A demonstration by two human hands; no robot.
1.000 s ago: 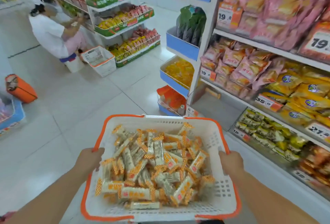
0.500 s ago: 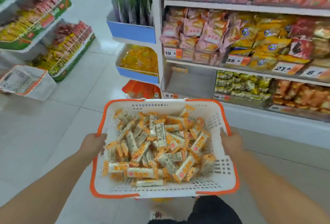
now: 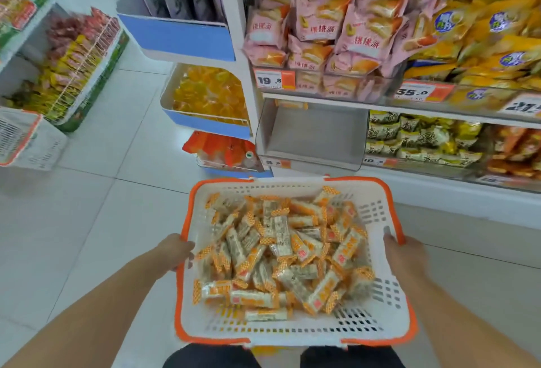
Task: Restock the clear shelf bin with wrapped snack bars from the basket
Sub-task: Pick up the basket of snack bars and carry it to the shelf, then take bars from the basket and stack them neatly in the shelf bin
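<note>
Left hand fingers curl round the left orange rim of the white slotted plastic basket w/ orange trim; right hand grasps the right rim, thumb inside. Heap of orange-and-clear wrapped snack bars fills the basket. Clear plastic shelf bin sits just beyond its far edge, low on shelving, left of yellow-green packets.

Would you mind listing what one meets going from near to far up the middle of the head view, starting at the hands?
Left hand and right hand gripping the basket → snack bars → basket's far rim → empty clear bin → pink packets on the shelf above.
</note>
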